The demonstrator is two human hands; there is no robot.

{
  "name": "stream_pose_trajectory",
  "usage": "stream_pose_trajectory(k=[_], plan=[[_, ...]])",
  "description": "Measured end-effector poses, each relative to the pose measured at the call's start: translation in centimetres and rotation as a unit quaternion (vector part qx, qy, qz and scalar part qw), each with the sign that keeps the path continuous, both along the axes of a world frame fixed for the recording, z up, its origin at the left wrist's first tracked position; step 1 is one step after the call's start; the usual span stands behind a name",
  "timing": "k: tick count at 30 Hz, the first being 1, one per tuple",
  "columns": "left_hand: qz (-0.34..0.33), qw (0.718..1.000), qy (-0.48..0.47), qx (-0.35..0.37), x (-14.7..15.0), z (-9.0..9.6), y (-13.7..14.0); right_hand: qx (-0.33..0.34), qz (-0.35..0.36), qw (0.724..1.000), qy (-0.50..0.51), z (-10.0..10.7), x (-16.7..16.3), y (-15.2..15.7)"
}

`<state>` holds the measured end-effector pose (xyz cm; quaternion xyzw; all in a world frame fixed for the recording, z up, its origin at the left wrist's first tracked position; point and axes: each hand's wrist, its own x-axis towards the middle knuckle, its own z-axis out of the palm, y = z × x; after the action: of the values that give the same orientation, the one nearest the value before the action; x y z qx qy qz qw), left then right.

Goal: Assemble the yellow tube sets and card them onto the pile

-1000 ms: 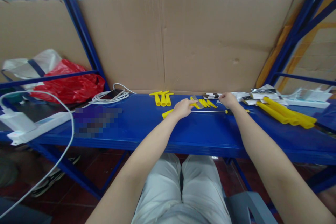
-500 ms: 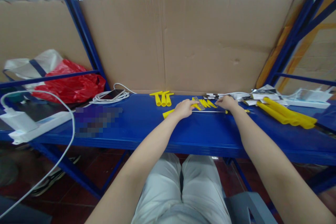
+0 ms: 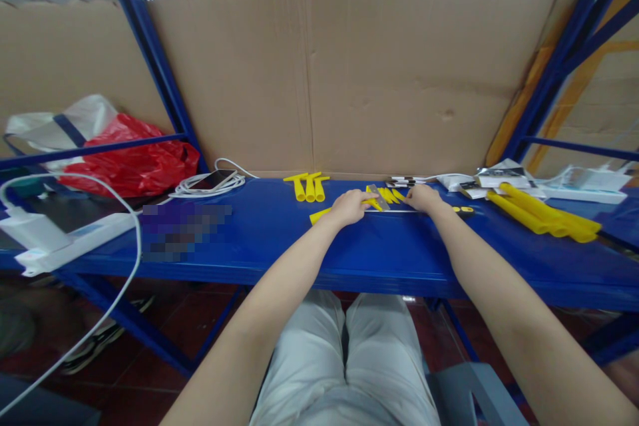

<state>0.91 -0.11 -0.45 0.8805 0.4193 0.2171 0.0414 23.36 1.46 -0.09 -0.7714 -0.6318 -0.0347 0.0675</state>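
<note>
My left hand (image 3: 351,207) is closed around the handle of a yellow T-shaped scraper (image 3: 320,215). The handle's end sticks out under my wrist, and a grey metal blade (image 3: 383,198) shows past my fingertips. My right hand (image 3: 422,198) has its fingers drawn together at the right end of a row of small yellow strips (image 3: 385,195); whatever they pinch is hidden. Below both hands lies a long screwdriver (image 3: 463,211), its yellow-and-black handle partly behind my right wrist. Several yellow T-shaped handles (image 3: 310,188) stand side by side to the left.
Yellow tubes (image 3: 544,213) lie to the right on the blue table (image 3: 279,239), beside silver-and-white packets (image 3: 502,178). At left are a coiled white cable (image 3: 207,188), a red plastic bag (image 3: 137,156) and a white power strip (image 3: 84,239). A cardboard sheet (image 3: 379,80) rises behind.
My right hand has moved left, to the end of the row of yellow strips, uncovering more of the screwdriver's handle. My left hand has hardly moved with the scraper.
</note>
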Motion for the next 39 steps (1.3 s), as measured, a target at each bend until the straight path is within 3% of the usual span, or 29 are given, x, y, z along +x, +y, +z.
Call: stream_pose_trajectory(k=[17,23,28,33,36,39], plan=[[-0.002,1.0,-0.004,-0.009,-0.1,0.1,-0.1,0.014,-0.035,0.999,0.003,0.1,-0.3,-0.4],[-0.007,1.0,-0.014,-0.006,-0.1,0.1,0.0,0.116,-0.037,0.99,0.07,0.9,0.0,-0.9],[-0.003,1.0,-0.011,-0.006,-0.1,0.0,-0.1,0.228,-0.056,0.958,0.167,1.8,-0.3,-1.1],[-0.002,1.0,-0.019,-0.01,-0.1,0.0,-0.1,0.285,-0.048,0.907,0.306,2.6,-1.1,-1.1],[0.007,1.0,-0.017,-0.007,-0.1,0.0,-0.1,0.261,-0.045,0.868,0.42,2.9,-2.1,-1.3],[0.008,1.0,-0.019,-0.007,-0.1,0.0,-0.1,0.19,-0.016,0.829,0.526,2.9,-3.4,-1.6]])
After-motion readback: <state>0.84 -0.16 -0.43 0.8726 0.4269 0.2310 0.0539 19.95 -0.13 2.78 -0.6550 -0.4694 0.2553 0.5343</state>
